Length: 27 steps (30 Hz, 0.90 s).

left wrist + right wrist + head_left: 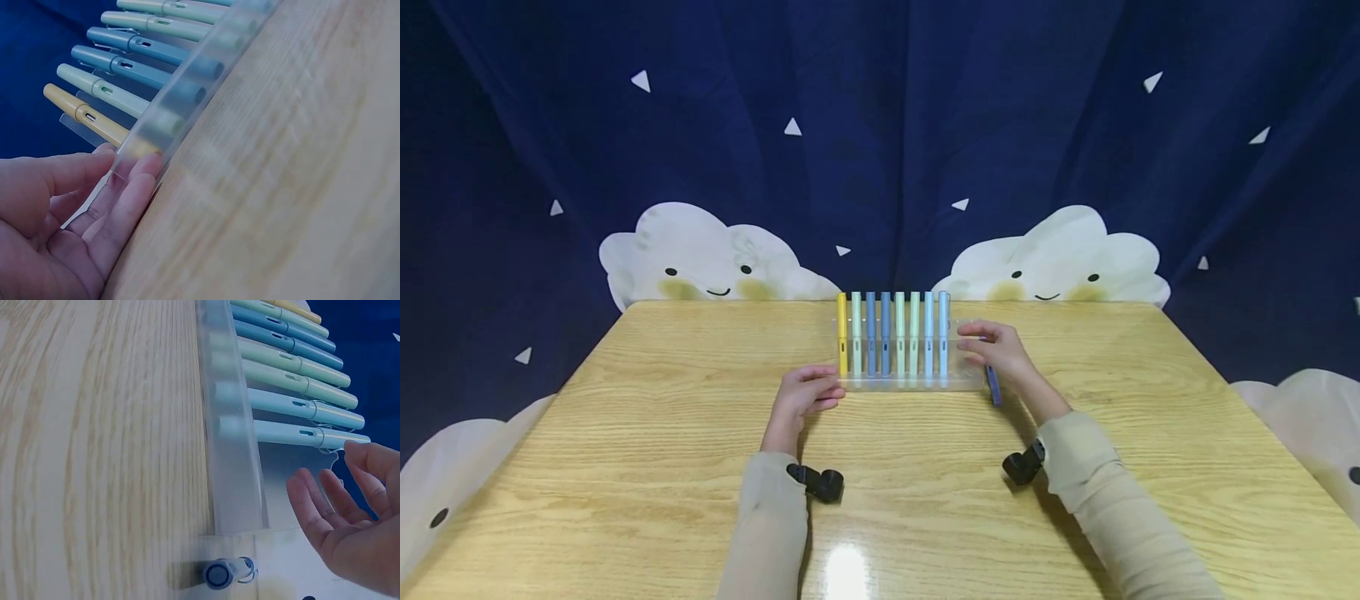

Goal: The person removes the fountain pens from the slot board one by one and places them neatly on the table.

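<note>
A clear pen stand [910, 384] holds a row of capped pens. From left to right come a yellow pen [842, 333], a pale green one, two blue ones, two more pale green and two light blue. My left hand [806, 392] pinches the stand's left end, with the thumb and fingers on either side of the clear edge [134, 150] by the yellow pen. Fingers spread and loosely bent, my right hand [997, 352] hovers by the rightmost light blue pen [284, 433]. It holds nothing; whether a fingertip touches that pen's cap, I cannot tell.
A dark blue pen [993, 387] lies just right of the stand, below my right hand, its round end [217, 575] towards me. The wooden table [910, 467] ends at the back against a navy curtain [880, 150] with cloud patterns.
</note>
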Tool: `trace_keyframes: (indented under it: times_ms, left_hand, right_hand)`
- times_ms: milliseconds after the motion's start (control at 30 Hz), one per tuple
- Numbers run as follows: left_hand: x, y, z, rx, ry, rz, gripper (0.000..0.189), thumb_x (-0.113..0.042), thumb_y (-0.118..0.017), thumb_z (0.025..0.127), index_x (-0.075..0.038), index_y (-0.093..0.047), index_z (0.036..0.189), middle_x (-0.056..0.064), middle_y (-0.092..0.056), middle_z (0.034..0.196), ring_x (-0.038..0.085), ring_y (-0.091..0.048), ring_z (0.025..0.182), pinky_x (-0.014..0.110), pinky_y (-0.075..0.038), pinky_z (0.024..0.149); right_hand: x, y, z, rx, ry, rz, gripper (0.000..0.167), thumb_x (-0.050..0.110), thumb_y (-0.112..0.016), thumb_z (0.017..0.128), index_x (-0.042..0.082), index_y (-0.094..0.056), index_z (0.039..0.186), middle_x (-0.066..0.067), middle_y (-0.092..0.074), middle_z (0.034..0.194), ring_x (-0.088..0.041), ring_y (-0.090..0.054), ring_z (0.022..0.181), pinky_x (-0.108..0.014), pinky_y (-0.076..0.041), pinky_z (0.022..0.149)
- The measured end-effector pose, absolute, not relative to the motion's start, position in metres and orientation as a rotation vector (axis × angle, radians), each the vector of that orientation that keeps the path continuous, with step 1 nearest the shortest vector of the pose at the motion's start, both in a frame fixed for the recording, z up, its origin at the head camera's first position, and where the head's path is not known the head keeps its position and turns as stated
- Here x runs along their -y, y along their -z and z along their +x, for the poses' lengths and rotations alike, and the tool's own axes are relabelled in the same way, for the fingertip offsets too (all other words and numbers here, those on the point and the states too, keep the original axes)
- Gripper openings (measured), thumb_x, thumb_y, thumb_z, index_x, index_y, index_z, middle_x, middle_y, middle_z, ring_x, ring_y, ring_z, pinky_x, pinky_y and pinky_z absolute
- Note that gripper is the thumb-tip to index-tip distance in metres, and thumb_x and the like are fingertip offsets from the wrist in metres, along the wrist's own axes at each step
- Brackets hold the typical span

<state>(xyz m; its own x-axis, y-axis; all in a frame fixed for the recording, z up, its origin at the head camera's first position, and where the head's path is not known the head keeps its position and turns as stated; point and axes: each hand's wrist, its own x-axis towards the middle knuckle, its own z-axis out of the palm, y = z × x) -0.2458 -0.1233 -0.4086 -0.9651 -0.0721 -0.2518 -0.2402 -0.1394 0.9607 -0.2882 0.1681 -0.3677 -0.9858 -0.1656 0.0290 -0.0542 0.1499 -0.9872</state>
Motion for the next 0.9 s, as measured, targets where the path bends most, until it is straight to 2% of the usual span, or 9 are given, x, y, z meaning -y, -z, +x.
trace_keyframes:
  times_ms: [100,200,333,500,700,900]
  left_hand:
    - [0.123,0.408,-0.245,-1.988,-2.261,-0.363,0.024,0.007,-0.055,0.084,0.011,-0.056,0.108,0.015,-0.065,0.08,0.014,-0.063,0.063,0.024,-0.055,0.059]
    - [0.123,0.407,-0.245,-1.995,-2.261,-0.365,0.024,0.007,-0.055,0.084,0.011,-0.056,0.108,0.014,-0.065,0.079,0.014,-0.063,0.063,0.024,-0.054,0.058]
    - [0.123,0.407,-0.244,-2.001,-2.264,-0.366,0.023,0.007,-0.055,0.084,0.012,-0.056,0.107,0.015,-0.065,0.079,0.014,-0.063,0.062,0.024,-0.054,0.058]
    - [0.123,0.407,-0.244,-1.995,-2.267,-0.372,0.023,0.007,-0.055,0.084,0.012,-0.056,0.107,0.015,-0.065,0.078,0.014,-0.063,0.062,0.024,-0.054,0.057]
    - [0.122,0.407,-0.244,-1.991,-2.257,-0.385,0.024,0.007,-0.054,0.085,0.012,-0.056,0.108,0.011,-0.064,0.075,0.014,-0.063,0.062,0.024,-0.054,0.057]
    - [0.123,0.407,-0.244,-1.993,-2.252,-0.387,0.024,0.006,-0.054,0.085,0.011,-0.056,0.108,0.014,-0.065,0.078,0.014,-0.063,0.062,0.024,-0.055,0.058]
  right_hand:
    - [-0.164,0.366,-0.288,-2.315,1.981,-0.232,0.036,-0.002,-0.057,0.084,-0.016,-0.047,0.116,-0.027,-0.046,0.12,-0.004,-0.055,0.08,-0.04,-0.046,0.086]
    - [-0.161,0.364,-0.288,-2.333,1.957,-0.264,0.035,-0.002,-0.056,0.085,-0.014,-0.048,0.117,-0.027,-0.047,0.121,-0.007,-0.056,0.082,-0.04,-0.047,0.085]
    - [-0.156,0.364,-0.289,-2.344,1.933,-0.309,0.034,-0.002,-0.055,0.086,-0.013,-0.049,0.118,-0.026,-0.047,0.121,-0.019,-0.058,0.091,-0.044,-0.046,0.086]
    - [-0.153,0.366,-0.29,-2.341,1.899,-0.329,0.034,-0.003,-0.053,0.087,-0.013,-0.047,0.119,-0.026,-0.044,0.124,-0.032,-0.053,0.101,-0.047,-0.043,0.088]
    - [-0.149,0.366,-0.292,-2.322,1.874,-0.312,0.035,-0.003,-0.052,0.087,-0.012,-0.046,0.121,-0.025,-0.041,0.127,-0.036,-0.048,0.106,-0.046,-0.043,0.09]
    - [-0.146,0.366,-0.292,-2.356,1.856,-0.329,0.033,-0.003,-0.052,0.087,-0.012,-0.048,0.119,-0.025,-0.043,0.125,-0.037,-0.05,0.103,-0.045,-0.045,0.087]
